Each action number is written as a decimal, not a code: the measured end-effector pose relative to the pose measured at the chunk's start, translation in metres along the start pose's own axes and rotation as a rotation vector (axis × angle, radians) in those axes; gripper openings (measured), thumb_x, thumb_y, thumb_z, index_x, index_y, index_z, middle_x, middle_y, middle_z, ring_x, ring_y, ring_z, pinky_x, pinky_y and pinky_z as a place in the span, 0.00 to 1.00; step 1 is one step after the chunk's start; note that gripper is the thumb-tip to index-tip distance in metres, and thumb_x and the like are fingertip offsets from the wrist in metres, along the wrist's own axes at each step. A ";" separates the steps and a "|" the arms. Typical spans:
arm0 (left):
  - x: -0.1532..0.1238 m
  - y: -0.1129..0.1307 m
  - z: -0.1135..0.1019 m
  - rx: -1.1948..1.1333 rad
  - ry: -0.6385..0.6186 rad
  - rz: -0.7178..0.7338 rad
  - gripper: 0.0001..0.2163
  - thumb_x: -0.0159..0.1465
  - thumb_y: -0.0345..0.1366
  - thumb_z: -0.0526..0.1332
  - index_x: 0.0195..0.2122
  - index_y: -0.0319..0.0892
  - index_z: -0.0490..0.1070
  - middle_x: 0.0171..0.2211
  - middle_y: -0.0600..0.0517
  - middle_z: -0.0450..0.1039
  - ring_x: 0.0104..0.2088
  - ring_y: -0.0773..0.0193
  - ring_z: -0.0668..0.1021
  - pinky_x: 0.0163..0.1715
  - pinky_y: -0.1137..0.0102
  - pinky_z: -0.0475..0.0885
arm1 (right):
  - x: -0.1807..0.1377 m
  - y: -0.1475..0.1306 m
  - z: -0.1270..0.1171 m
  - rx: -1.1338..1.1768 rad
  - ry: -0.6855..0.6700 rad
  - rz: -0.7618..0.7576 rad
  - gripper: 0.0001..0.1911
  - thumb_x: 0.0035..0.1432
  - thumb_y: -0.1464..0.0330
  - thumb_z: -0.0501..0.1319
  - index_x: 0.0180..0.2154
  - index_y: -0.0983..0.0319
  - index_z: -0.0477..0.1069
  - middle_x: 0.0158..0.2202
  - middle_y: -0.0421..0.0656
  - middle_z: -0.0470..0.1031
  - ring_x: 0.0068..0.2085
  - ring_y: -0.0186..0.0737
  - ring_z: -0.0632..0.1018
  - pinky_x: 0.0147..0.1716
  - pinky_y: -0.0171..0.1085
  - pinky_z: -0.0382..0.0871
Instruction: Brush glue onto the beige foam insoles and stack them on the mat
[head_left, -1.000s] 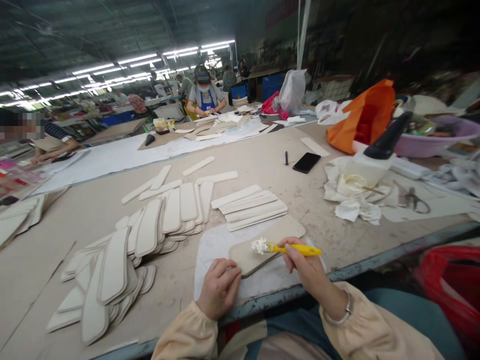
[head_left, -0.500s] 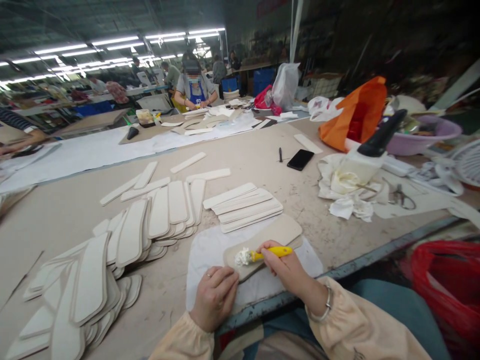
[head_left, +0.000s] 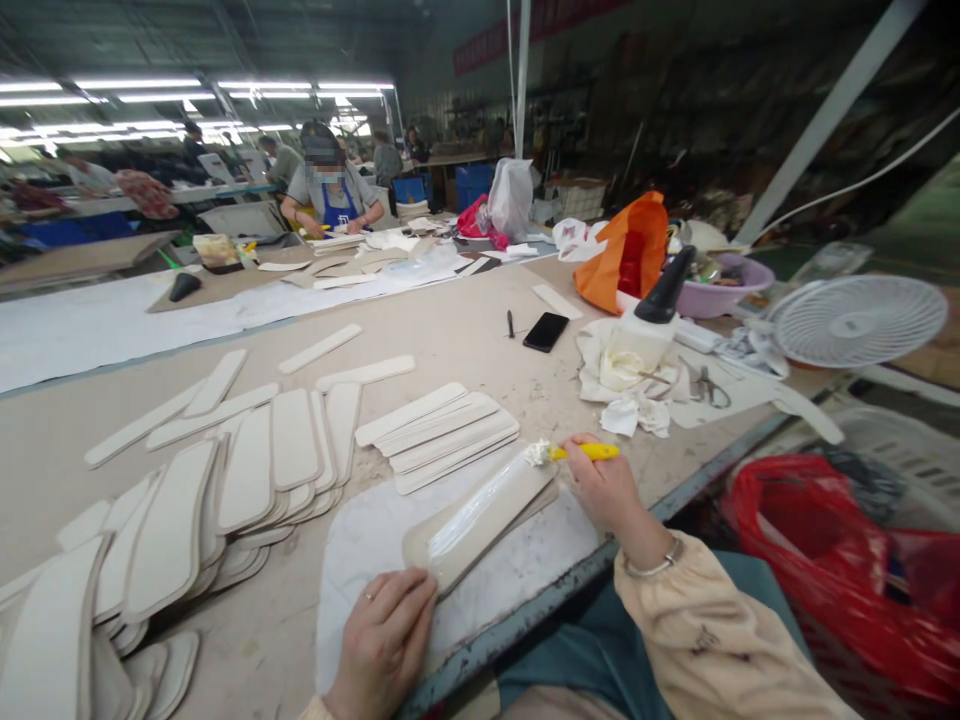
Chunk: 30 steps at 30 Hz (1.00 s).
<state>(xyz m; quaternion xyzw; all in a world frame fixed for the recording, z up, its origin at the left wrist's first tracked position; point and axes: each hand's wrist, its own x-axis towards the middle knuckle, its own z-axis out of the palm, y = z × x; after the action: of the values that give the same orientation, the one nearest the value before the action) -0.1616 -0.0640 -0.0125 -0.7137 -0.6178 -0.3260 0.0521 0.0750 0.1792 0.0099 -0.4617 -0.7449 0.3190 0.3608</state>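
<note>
My right hand (head_left: 604, 488) grips a yellow-handled brush (head_left: 577, 452) whose white bristles rest at the far end of a long beige insole piece (head_left: 480, 517). A wet shiny stripe of glue runs along that piece. It lies on a white sheet (head_left: 382, 540) at the table's near edge. My left hand (head_left: 382, 640) lies with fingers bent on the near end of the piece, pressing it down.
Overlapping rows of beige pieces (head_left: 247, 470) and a stack of strips (head_left: 439, 430) lie to the left. A glue bottle with a black spout (head_left: 645, 330), rags, scissors (head_left: 709, 385), a phone (head_left: 546, 331), an orange bag (head_left: 626, 250), a fan (head_left: 859, 320) and a red bag (head_left: 840, 560) are at right. Other people work at the far tables.
My right hand swept the brush from the near end of the piece to its far end, leaving a glue stripe. The camera turned right, so the fan came into view.
</note>
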 end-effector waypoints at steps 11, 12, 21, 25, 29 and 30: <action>-0.002 -0.001 0.001 -0.016 0.022 -0.008 0.12 0.61 0.25 0.60 0.44 0.43 0.74 0.40 0.46 0.76 0.40 0.62 0.76 0.41 0.66 0.74 | -0.052 -0.038 0.007 -0.353 -0.245 -0.525 0.09 0.62 0.71 0.53 0.39 0.63 0.71 0.34 0.49 0.77 0.37 0.43 0.77 0.39 0.39 0.69; -0.004 -0.002 0.001 -0.021 0.021 -0.013 0.12 0.61 0.25 0.60 0.45 0.43 0.74 0.40 0.46 0.75 0.41 0.62 0.76 0.41 0.66 0.75 | -0.058 -0.045 0.010 -0.325 -0.309 -0.540 0.09 0.62 0.71 0.52 0.39 0.63 0.71 0.33 0.49 0.77 0.36 0.43 0.77 0.38 0.39 0.68; -0.005 0.005 0.002 -0.067 0.053 -0.100 0.09 0.60 0.26 0.61 0.41 0.43 0.75 0.36 0.48 0.75 0.38 0.63 0.77 0.38 0.68 0.75 | -0.078 -0.072 0.031 0.312 -0.479 -0.177 0.11 0.64 0.66 0.52 0.36 0.61 0.71 0.29 0.42 0.73 0.31 0.37 0.74 0.32 0.34 0.65; -0.001 0.006 0.002 -0.074 0.044 -0.114 0.09 0.60 0.26 0.61 0.40 0.42 0.74 0.36 0.48 0.76 0.38 0.63 0.77 0.38 0.67 0.75 | -0.075 -0.056 0.044 0.584 -0.396 0.158 0.12 0.63 0.61 0.53 0.35 0.61 0.69 0.18 0.35 0.60 0.21 0.32 0.64 0.22 0.32 0.57; -0.002 0.005 0.002 -0.076 0.043 -0.106 0.09 0.60 0.25 0.61 0.41 0.43 0.75 0.36 0.48 0.76 0.38 0.63 0.77 0.38 0.67 0.75 | -0.080 -0.059 0.054 0.611 -0.528 0.176 0.13 0.63 0.60 0.53 0.34 0.62 0.69 0.18 0.34 0.60 0.21 0.31 0.63 0.22 0.32 0.56; -0.002 0.005 0.002 -0.077 0.045 -0.103 0.09 0.60 0.25 0.61 0.41 0.43 0.75 0.36 0.48 0.76 0.38 0.63 0.77 0.38 0.68 0.75 | -0.080 -0.060 0.054 0.571 -0.558 0.163 0.13 0.63 0.60 0.53 0.34 0.62 0.69 0.18 0.34 0.60 0.21 0.31 0.63 0.22 0.32 0.56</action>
<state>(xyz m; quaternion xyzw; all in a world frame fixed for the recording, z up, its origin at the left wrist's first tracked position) -0.1564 -0.0656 -0.0139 -0.6750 -0.6394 -0.3677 0.0215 0.0273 0.0757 0.0102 -0.2962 -0.6565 0.6537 0.2323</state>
